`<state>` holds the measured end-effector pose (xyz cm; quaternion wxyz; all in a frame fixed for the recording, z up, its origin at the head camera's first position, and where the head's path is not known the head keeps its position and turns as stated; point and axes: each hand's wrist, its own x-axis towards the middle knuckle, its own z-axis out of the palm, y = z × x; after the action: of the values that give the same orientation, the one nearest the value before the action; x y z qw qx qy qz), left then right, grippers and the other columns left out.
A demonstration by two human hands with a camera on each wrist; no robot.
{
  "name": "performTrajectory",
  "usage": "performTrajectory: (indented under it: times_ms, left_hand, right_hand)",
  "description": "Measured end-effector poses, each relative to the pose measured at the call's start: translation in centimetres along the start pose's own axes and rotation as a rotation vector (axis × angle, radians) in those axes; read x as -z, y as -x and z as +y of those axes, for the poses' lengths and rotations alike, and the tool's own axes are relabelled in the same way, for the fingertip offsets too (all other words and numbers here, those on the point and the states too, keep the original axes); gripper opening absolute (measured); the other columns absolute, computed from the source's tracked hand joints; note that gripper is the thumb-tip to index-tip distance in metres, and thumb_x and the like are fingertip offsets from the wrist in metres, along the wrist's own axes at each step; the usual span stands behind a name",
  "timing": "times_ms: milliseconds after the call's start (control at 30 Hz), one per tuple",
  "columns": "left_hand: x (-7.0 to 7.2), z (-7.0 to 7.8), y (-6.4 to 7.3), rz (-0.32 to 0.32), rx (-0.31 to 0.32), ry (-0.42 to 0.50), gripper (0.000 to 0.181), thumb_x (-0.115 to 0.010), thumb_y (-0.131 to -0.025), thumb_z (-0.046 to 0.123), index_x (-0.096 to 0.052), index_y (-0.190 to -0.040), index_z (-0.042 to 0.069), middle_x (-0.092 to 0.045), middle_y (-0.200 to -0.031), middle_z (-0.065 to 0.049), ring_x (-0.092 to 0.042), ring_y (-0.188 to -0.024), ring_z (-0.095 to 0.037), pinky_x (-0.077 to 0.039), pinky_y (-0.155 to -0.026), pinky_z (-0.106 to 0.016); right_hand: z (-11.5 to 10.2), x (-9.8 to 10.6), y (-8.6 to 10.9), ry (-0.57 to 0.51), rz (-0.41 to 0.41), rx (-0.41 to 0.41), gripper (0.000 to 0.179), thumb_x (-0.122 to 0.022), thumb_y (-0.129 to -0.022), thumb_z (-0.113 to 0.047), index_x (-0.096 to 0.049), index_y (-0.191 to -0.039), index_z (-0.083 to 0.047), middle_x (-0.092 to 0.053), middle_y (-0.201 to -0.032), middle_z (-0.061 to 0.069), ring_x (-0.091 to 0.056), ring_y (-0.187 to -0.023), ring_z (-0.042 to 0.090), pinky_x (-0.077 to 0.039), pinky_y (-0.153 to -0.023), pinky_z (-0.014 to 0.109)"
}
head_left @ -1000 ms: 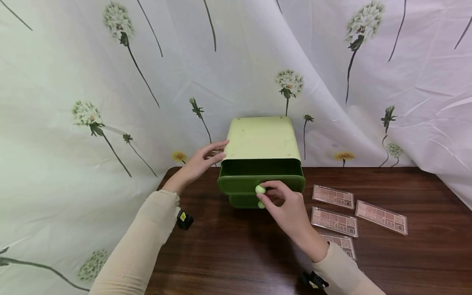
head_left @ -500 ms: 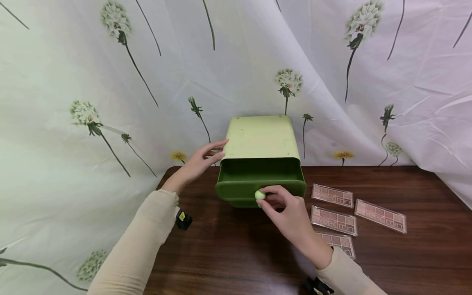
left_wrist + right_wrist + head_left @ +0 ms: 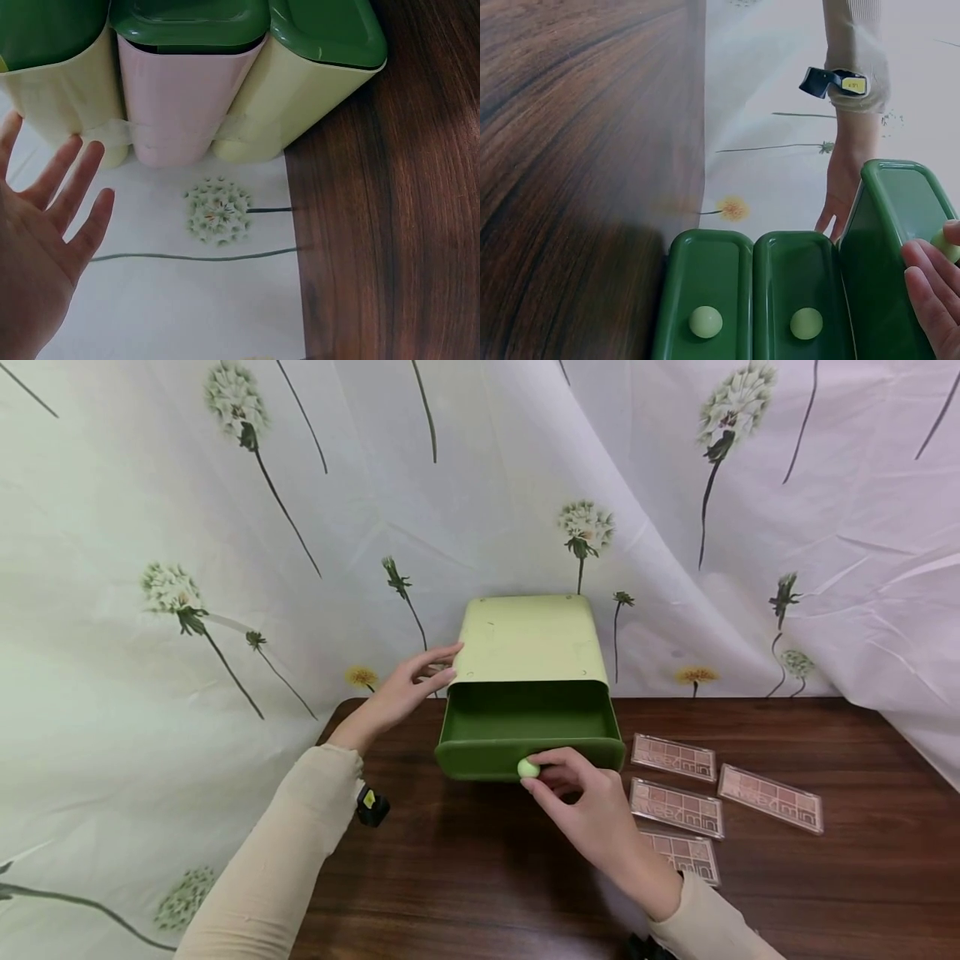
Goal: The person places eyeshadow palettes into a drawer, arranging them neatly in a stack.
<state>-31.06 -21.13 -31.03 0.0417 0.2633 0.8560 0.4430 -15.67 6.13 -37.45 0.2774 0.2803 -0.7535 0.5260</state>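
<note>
A small chest of drawers [image 3: 532, 639] with a pale yellow-green top stands at the table's back edge. Its top drawer [image 3: 528, 714], dark green, is pulled out and looks empty inside. Thumb and fingers of my right hand [image 3: 592, 806] pinch the drawer's round light green knob [image 3: 528, 768]. My left hand [image 3: 401, 693] rests its straight fingertips against the chest's left side. In the left wrist view that hand [image 3: 45, 232] is spread beside the yellow and pink casings [image 3: 180, 105]. Two lower drawers [image 3: 709, 285] with round knobs are closed in the right wrist view.
Several eyeshadow palettes [image 3: 678, 808] in clear cases lie on the dark wooden table [image 3: 465, 877], right of the chest. A white cloth [image 3: 480, 485] printed with dandelions hangs right behind the chest.
My right hand has drawn the top drawer farther out toward me, and more of its inside shows. The lower drawer front is now hidden beneath it. My left hand has stayed against the chest.
</note>
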Motion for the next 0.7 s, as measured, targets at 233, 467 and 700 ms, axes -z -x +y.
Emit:
performTrajectory:
  times_ms: [233,467,700]
  left_hand:
    - [0.07,-0.11,-0.15,0.001,-0.004,-0.015,0.051,-0.051,-0.103,0.043,-0.041,-0.152,0.032,-0.044,-0.149,-0.005,-0.049,-0.121,-0.028,-0.042,-0.097,-0.054]
    - [0.12,-0.09,-0.07,0.003,-0.009,-0.024,0.052,-0.051,-0.103,0.046,-0.041,-0.152,0.034,-0.044,-0.149,-0.002,-0.05,-0.119,-0.026,-0.044,-0.095,-0.051]
    - [0.07,-0.12,0.06,0.003,-0.006,-0.016,0.05,-0.051,-0.102,0.047,-0.041,-0.151,0.037,-0.043,-0.149,0.001,-0.051,-0.118,-0.024,-0.045,-0.094,-0.05]
  right_hand:
    - [-0.26,-0.1,0.18,-0.002,0.013,0.042,0.029,-0.078,-0.084,0.001,-0.069,-0.106,-0.015,-0.075,-0.088,-0.002,-0.069,-0.072,0.006,-0.054,-0.063,0.021]
    - [-0.23,-0.13,0.46,0.01,0.002,0.041,0.029,-0.078,-0.084,0.001,-0.069,-0.107,-0.014,-0.075,-0.09,-0.004,-0.069,-0.073,0.006,-0.054,-0.063,0.02]
    - [0.08,-0.27,0.82,0.04,-0.007,0.075,0.03,-0.078,-0.083,0.002,-0.069,-0.106,-0.013,-0.075,-0.089,-0.002,-0.069,-0.073,0.006,-0.054,-0.063,0.019]
